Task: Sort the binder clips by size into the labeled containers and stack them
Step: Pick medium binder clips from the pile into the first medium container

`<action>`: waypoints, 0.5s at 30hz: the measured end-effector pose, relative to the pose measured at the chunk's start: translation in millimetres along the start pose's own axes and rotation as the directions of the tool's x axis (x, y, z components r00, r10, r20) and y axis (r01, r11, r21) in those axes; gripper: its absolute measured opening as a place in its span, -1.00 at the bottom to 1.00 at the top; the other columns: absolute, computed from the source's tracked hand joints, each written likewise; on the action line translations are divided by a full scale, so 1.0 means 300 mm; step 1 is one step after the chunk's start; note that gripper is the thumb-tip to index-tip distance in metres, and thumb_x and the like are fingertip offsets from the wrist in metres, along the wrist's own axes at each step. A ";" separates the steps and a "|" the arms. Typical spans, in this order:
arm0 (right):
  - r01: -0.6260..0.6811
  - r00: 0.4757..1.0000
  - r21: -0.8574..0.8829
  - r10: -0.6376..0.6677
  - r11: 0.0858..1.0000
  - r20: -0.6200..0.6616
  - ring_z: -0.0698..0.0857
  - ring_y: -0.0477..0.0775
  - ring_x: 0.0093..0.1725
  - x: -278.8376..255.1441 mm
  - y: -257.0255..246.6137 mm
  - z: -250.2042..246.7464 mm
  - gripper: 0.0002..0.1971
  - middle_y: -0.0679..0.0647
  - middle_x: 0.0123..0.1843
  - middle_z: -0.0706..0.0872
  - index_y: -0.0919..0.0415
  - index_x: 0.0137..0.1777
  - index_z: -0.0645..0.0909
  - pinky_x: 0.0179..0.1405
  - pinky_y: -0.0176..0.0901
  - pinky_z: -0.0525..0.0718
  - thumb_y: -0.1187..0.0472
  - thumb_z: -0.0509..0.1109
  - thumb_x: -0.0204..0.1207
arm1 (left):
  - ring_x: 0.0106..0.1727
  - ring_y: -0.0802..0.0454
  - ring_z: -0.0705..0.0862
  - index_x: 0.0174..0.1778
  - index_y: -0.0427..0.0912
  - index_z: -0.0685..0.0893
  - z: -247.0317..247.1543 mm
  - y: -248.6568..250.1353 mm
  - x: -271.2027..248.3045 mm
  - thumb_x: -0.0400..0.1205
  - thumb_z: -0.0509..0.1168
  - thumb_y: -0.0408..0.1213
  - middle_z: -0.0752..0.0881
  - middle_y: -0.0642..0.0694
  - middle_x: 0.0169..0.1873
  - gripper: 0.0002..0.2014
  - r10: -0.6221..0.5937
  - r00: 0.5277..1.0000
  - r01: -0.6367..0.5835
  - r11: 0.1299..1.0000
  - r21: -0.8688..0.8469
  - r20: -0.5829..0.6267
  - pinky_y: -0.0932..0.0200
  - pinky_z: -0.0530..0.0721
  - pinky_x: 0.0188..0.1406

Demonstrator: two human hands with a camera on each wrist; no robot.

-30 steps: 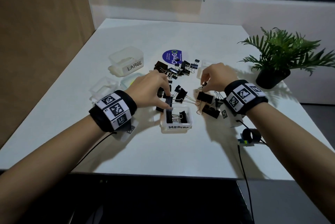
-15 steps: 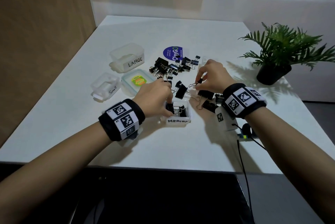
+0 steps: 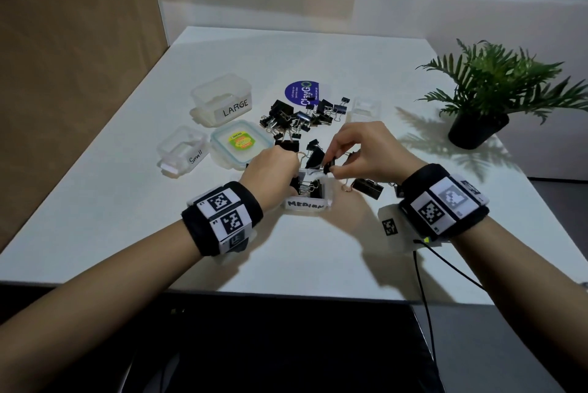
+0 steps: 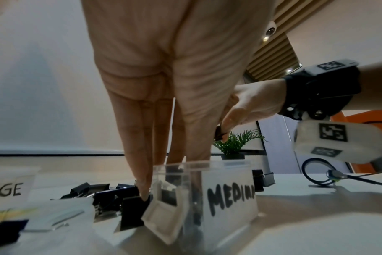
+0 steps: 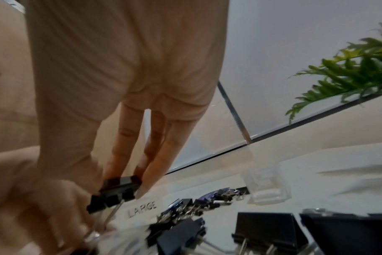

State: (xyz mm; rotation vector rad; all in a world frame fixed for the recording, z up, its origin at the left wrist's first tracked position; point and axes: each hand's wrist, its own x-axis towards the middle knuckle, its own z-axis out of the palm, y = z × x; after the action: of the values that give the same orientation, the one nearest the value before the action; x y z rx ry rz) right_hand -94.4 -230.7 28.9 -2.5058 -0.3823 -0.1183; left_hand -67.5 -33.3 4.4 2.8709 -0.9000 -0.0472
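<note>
While left hand (image 3: 273, 174) reaches in MEDIUM container (image 3: 307, 205), fingers straight, right grip (image 3: 356, 155) clamped on binder clip (image 3: 327, 167)

Right hand (image 3: 366, 150) pinches a binder clip (image 3: 327, 166) above the MEDIUM container (image 3: 307, 205).

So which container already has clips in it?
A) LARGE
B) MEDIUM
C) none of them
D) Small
B: black clips sit in the MEDIUM container under the left hand, while the LARGE container and Small container look empty.
</note>
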 end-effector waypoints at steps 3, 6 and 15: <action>0.056 0.998 -0.040 -0.055 0.998 0.044 0.69 -0.10 -0.20 -0.010 -0.025 0.037 -0.81 -0.01 -0.21 0.71 0.10 -0.16 0.82 -0.21 -0.14 0.74 0.27 0.57 0.21 | -0.05 -0.27 0.68 -0.02 -0.25 0.77 0.008 -0.006 0.005 0.43 0.54 -0.23 0.73 -0.26 -0.14 -0.74 -0.032 0.999 0.030 0.998 -0.059 -0.031 0.06 0.51 -0.23; 0.064 0.997 -0.022 -0.063 0.998 0.034 0.71 -0.03 -0.17 -0.011 -0.030 0.068 -0.83 0.04 -0.18 0.72 0.13 -0.16 0.81 -0.19 -0.01 0.75 0.28 0.56 0.22 | -0.11 -0.22 0.68 -0.07 -0.23 0.77 0.018 -0.012 0.011 0.40 0.56 -0.21 0.72 -0.21 -0.20 -0.74 -0.069 0.996 0.064 0.993 -0.095 -0.052 0.02 0.58 -0.22; 0.022 0.999 -0.133 -0.017 0.991 0.042 0.59 -0.14 -0.24 -0.025 -0.025 0.099 -0.88 -0.08 -0.22 0.64 0.12 -0.19 0.79 -0.17 -0.03 0.71 0.21 0.56 0.25 | -0.10 -0.12 0.68 -0.06 -0.17 0.79 0.029 -0.036 0.013 0.33 0.59 -0.22 0.75 -0.10 -0.15 -0.71 -0.031 0.994 0.013 0.986 -0.168 -0.105 0.03 0.59 -0.13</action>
State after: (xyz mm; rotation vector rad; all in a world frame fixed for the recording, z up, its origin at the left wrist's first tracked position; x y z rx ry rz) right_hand -103.9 -209.6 7.5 -2.6402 -0.4283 -0.1040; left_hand -58.7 -27.8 -5.5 2.6998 -0.8035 0.0271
